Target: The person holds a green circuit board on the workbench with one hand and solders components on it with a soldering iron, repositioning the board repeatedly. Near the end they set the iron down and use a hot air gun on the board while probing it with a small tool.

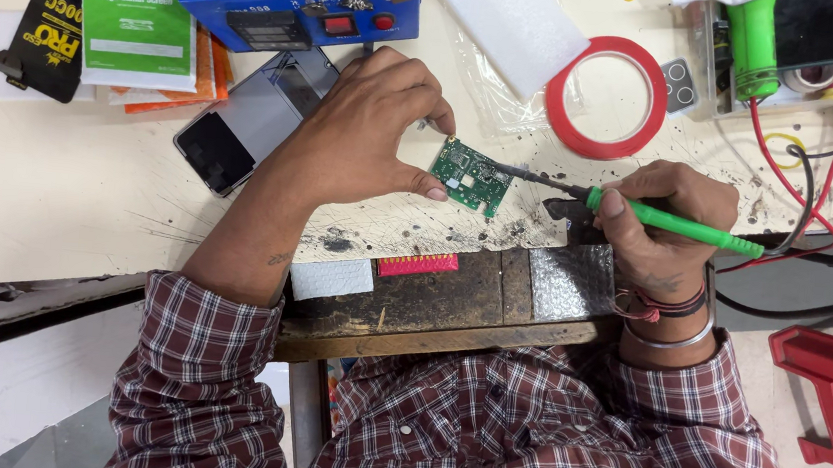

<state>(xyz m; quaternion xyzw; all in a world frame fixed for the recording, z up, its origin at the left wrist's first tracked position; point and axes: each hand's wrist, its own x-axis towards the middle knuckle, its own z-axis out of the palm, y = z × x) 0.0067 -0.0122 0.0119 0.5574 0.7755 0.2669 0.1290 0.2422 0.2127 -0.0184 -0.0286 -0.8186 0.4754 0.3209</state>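
Soldering step, it seems: left hand (370, 130) pinches the green circuit board (470, 175), right hand (663, 226) grips the soldering iron (674, 222); next calls for a steady tip

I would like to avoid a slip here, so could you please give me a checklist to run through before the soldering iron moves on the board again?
1. Circuit board pinned by the left hand at its edges: ok.
2. Right hand grips the green soldering iron firmly: ok.
3. Iron tip at the board's right edge: ok; exact contact cannot tell.
4. Left fingertips apart from the tip: ok.
5. Red tape roll and phone apart from the board: ok.
6. Tip hot: cannot tell.
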